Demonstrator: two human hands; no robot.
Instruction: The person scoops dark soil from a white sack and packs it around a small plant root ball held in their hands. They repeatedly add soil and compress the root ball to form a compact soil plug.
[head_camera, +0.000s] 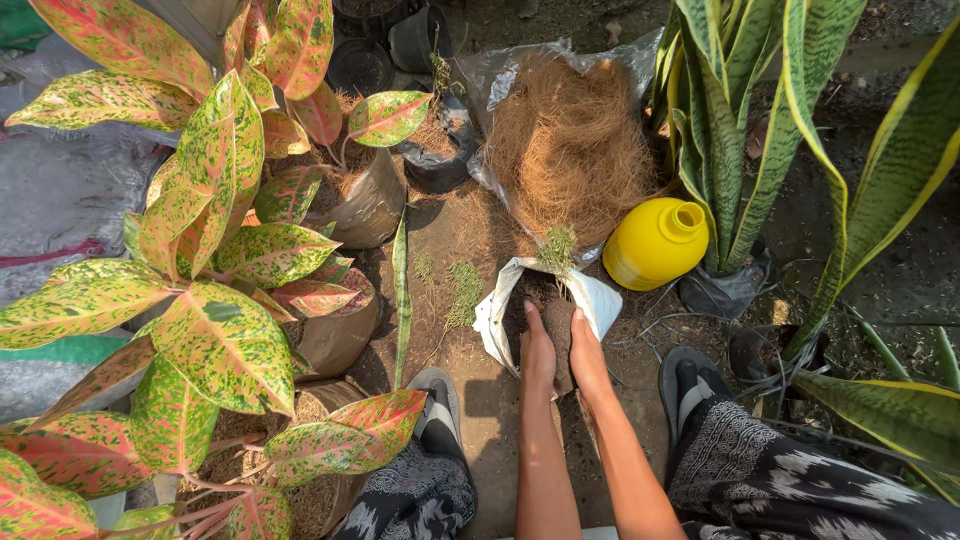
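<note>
While both arms reach forward over the ground, the left hand (537, 352) and right hand (588, 352) lie side by side inside the mouth of a white planting bag (601, 300) filled with dark soil. Fingers of each hand are held together and extended flat, pressing on the soil; neither pinches anything. A small green seedling (557, 247) stands at the bag's far edge. Just beyond it, brown coconut fibre (570, 150) sits on a clear plastic sheet. A yellow jug (655, 243) rests right of the bag. Pink-green leafy plants (215, 250) crowd the left side.
</note>
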